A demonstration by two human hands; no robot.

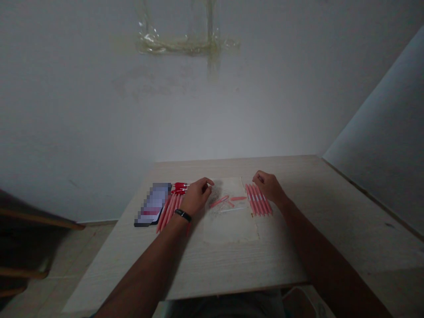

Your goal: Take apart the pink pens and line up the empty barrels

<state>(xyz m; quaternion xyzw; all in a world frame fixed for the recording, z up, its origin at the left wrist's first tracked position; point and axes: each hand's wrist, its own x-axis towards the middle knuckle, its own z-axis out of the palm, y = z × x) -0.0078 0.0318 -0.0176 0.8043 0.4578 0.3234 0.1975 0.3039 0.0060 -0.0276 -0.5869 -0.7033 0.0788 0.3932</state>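
Observation:
My left hand, with a black wristband, curls over the edge of a paper sheet, its fingertips pinched together; anything between them is too small to tell. Beneath its heel lies a row of pink pens with red clips. My right hand rests curled at the top of a second pink pen row, touching it. On the sheet lie a pink pen barrel, a shorter pink piece and a thin white refill.
A smartphone with a pixelated screen lies left of the pens on a pale wooden table. The table meets a white wall at the back, with yellowed tape above. A dark wooden chair stands at the left.

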